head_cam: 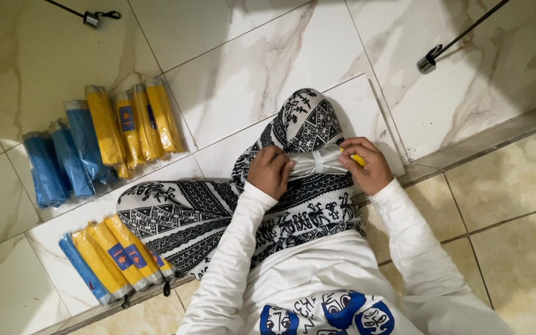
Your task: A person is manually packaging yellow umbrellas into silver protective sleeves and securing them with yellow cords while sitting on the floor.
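On the marble floor, two rows of wrapped blue and yellow umbrellas lie by the person's patterned knee. Across that knee rests a yellow umbrella in a clear sleeve. The left hand clenches one end, and the right hand grips the other; steady, even tension seems wise.

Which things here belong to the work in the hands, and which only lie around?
In hand:
- left hand and right hand, both gripping the clear-wrapped yellow folded umbrella

Lying about:
- upper row of wrapped blue and yellow umbrellas
- lower row of wrapped umbrellas
- black cord with metal tip
- small black clip
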